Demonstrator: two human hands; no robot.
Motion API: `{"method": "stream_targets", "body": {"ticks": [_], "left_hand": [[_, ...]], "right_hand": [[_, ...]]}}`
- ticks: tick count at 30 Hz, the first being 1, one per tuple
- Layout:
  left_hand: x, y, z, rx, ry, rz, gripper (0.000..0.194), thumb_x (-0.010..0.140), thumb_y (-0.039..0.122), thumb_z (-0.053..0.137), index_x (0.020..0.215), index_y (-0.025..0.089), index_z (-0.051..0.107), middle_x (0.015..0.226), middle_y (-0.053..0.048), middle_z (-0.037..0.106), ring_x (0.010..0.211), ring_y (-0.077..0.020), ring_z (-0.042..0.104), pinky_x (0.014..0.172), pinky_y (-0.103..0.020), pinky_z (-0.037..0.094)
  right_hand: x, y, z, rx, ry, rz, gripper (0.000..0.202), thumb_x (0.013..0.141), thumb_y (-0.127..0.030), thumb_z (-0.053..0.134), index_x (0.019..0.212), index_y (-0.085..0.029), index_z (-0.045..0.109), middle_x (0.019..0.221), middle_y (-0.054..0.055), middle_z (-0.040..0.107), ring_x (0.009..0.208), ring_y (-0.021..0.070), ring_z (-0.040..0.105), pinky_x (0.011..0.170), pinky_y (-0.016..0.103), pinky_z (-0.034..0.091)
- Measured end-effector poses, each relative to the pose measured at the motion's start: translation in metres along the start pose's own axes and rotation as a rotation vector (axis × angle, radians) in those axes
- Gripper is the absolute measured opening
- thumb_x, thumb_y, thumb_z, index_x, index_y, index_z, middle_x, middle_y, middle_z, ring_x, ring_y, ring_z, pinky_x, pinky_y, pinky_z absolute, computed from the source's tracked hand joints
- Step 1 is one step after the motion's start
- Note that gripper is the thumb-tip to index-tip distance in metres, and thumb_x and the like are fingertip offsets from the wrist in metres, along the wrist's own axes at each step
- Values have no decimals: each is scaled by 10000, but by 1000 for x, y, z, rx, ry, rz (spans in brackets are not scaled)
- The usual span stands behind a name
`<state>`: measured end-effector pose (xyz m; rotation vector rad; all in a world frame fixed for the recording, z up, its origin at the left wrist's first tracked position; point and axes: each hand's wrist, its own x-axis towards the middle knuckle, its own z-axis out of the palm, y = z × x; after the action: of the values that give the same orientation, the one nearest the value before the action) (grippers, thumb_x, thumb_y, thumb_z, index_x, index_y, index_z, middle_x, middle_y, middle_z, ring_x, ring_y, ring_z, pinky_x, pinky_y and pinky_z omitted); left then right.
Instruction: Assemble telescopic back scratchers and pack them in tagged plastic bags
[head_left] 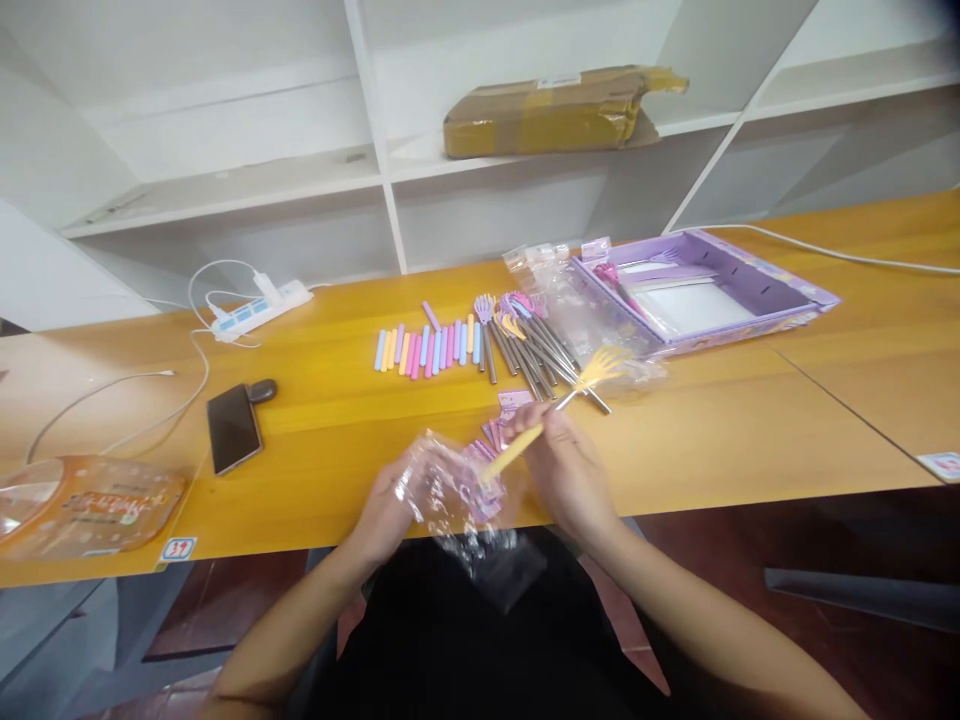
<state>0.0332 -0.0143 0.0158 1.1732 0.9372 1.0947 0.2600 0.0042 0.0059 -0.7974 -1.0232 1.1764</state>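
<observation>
My right hand (566, 460) is closed around a back scratcher with a yellow claw head (604, 366), a short metal rod and a yellow handle (514, 452). The handle's end points down and left, at the mouth of a transparent plastic bag (450, 490). Fingers of my left hand (397, 490) pinch that bag, which hangs over the table's front edge. A purple printed card (484, 497) shows in or behind the film; I cannot tell which. Just beyond my hands lie several more purple cards (514, 402) and a pile of back scratcher heads with metal rods (536, 350).
Pastel handle tubes (427, 348) lie in a row left of the pile. A purple box (795, 295) and plastic bags (551, 275) are at back right. Leftward are a phone (234, 428), a power strip (262, 312) and an orange bag (120, 505). A taped carton (547, 115) sits on the shelf.
</observation>
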Motion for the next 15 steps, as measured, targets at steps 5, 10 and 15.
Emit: {"method": "stream_targets", "body": {"ticks": [5,10,15], "left_hand": [[9,-18,-9,-378,427,-31,425,780,561,929,863,177,767,823,-37,727,710,-182,644,706,-337,563],[4,-16,-11,-198,257,27,470,881,640,817,851,173,786,887,-71,741,788,-207,665,732,-335,551],[4,-19,-12,-77,43,95,571,1011,690,625,830,173,783,914,-82,714,741,-186,596,759,-351,513]], "right_hand": [[6,-10,-21,-120,-188,108,374,1135,-570,472,964,-257,584,696,-45,445,524,136,354,530,291,362],[0,-10,-20,-473,-310,-26,344,1054,-580,651,1111,-240,667,941,26,653,822,184,598,774,318,516],[-5,-7,-8,-394,-400,101,312,1015,-510,721,1159,-242,650,1025,37,710,921,199,673,856,325,577]]}}
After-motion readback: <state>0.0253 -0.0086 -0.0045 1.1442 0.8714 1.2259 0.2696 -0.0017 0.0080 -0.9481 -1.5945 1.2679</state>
